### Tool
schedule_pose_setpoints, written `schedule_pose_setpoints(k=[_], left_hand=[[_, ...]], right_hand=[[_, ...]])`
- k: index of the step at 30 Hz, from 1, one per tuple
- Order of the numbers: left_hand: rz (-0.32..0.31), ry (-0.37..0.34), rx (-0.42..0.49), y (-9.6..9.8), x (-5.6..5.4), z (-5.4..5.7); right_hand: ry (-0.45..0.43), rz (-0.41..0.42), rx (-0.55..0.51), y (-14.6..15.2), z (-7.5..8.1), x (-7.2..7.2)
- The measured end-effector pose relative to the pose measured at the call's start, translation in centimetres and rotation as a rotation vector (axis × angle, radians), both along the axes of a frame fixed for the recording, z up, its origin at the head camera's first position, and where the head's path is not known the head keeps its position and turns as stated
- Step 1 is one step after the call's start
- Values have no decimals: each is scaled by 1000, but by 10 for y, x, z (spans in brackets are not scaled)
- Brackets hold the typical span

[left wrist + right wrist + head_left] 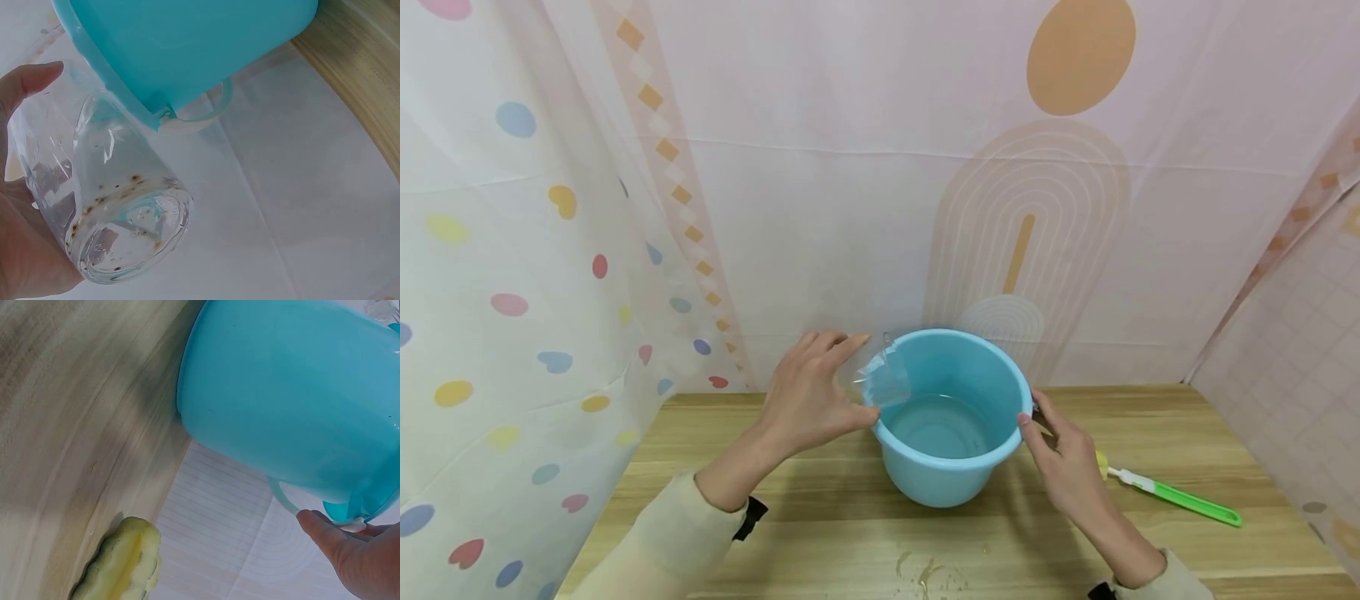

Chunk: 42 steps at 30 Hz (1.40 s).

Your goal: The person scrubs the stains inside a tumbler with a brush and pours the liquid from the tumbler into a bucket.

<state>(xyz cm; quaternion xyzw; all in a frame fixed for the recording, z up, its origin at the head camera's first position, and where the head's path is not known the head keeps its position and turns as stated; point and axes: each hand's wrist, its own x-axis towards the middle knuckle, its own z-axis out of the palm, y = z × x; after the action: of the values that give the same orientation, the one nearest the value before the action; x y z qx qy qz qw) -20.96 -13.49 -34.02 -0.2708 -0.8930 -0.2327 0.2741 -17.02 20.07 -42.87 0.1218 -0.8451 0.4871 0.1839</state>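
Observation:
My left hand (pixel 811 396) holds a clear glass (pixel 886 379) on its side, tipped over the left rim of a light blue bucket (pixel 936 483). In the left wrist view, brown specks dot the glass (pixel 128 206) around its thick base. Shallow water (pixel 942 427) lies in the bottom of the bucket. At the bucket's right side, my right hand (pixel 1063 462) grips the rim by the handle. The right wrist view has this hand (pixel 362 556) on the handle's joint, with the thumb in sight and the other fingers partly hidden.
A brush with a green and white handle (pixel 1195 502) and a yellow sponge head (pixel 122 562) lies on the wooden table (pixel 835 533), right of the bucket. Some spilled water (pixel 925 575) spots the table's front. Patterned curtains (pixel 820 208) stand behind and at both sides.

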Motion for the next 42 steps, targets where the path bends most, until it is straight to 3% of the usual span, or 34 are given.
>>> schedule_pose_setpoints(k=[29, 42], left_hand=[[31, -52, -101, 4, 4, 10], [8, -40, -139, 9, 3, 14]], right_hand=[[6, -3, 0, -4, -2, 1], [-8, -18, 2, -2, -2, 3]])
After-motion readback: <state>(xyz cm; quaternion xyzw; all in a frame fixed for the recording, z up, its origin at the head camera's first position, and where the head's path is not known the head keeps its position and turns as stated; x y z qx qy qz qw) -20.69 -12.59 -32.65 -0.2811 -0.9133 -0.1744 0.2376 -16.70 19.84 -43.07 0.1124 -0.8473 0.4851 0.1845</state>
